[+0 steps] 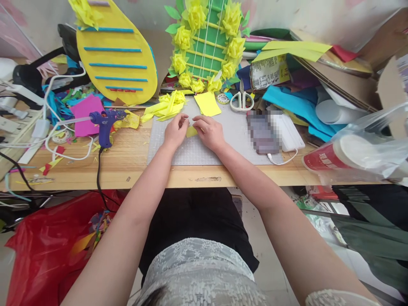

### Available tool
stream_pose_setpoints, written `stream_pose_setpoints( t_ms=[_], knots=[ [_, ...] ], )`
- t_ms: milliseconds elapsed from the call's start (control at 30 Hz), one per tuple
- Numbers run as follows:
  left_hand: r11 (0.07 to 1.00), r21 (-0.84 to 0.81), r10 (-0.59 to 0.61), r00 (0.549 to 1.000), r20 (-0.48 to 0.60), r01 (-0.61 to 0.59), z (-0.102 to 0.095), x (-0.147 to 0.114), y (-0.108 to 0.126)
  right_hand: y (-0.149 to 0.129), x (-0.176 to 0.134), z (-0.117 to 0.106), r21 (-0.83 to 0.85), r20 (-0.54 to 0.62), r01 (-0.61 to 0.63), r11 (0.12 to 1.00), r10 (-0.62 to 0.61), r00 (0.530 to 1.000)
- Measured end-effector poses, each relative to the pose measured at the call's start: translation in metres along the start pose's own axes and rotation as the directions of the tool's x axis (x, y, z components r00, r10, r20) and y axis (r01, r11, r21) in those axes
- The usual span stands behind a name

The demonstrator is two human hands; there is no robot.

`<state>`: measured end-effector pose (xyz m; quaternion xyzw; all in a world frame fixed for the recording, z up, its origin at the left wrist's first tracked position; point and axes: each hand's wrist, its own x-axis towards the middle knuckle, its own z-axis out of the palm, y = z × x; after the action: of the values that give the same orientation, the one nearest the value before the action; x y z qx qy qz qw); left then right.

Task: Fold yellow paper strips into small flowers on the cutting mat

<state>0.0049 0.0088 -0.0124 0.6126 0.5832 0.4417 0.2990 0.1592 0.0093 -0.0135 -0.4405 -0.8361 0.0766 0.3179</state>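
Note:
Over the grey cutting mat, my left hand and my right hand meet with fingers pinched. Between them is a small piece of yellow paper, its upper part hidden by the fingertips. Just beyond my hands lie a stack of yellow paper squares and a heap of folded yellow paper pieces. Behind them leans a green paper instrument shape edged with yellow paper roses. A yellow teardrop-shaped board with blue strips stands to the left.
A purple glue gun with its cord lies left. White-handled scissors, a phone and a white power bank are at right. A bagged paper cup sits near the right front edge. Coloured paper and cardboard pile up behind.

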Motion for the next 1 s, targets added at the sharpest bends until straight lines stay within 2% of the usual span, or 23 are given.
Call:
stream_pose_setpoints(
  t_ms=[100, 200, 333, 400, 467, 567, 667, 1000],
  knots=[
    [0.997, -0.075, 0.011, 0.998, 0.060, -0.006, 0.001, -0.001, 0.001, -0.001, 0.000, -0.001, 0.017, -0.035, -0.018, 1.000, 0.019, 0.999],
    [0.992, -0.122, 0.020, 0.997, 0.068, -0.012, 0.000, -0.001, -0.004, 0.000, -0.001, -0.002, 0.028, -0.029, -0.055, 0.998, 0.055, 0.998],
    [0.992, -0.120, 0.039, 0.994, 0.100, -0.027, -0.002, 0.002, -0.013, 0.012, -0.002, -0.005, 0.041, -0.093, -0.179, 0.983, 0.182, 0.979],
    [0.992, -0.118, 0.043, 0.998, 0.053, -0.037, -0.002, 0.004, -0.015, 0.019, -0.003, -0.009, 0.053, -0.149, -0.224, 0.973, 0.230, 0.962],
    [0.991, -0.126, 0.041, 0.999, -0.031, -0.045, 0.000, 0.005, -0.015, 0.021, -0.004, -0.013, 0.052, -0.164, -0.217, 0.975, 0.223, 0.961],
    [0.988, -0.139, 0.053, 0.993, -0.109, -0.068, 0.006, 0.004, -0.011, 0.014, -0.004, -0.016, 0.010, -0.096, -0.160, 0.987, 0.160, 0.982],
    [0.986, -0.152, 0.057, 0.992, -0.109, -0.073, 0.010, 0.002, -0.007, 0.003, -0.003, -0.014, -0.041, -0.002, -0.122, 0.992, 0.122, 0.993],
    [0.996, -0.089, 0.015, 0.997, -0.080, -0.023, 0.013, 0.001, -0.003, 0.005, 0.001, 0.001, 0.037, 0.108, -0.227, 0.973, 0.222, 0.969]
  ],
)
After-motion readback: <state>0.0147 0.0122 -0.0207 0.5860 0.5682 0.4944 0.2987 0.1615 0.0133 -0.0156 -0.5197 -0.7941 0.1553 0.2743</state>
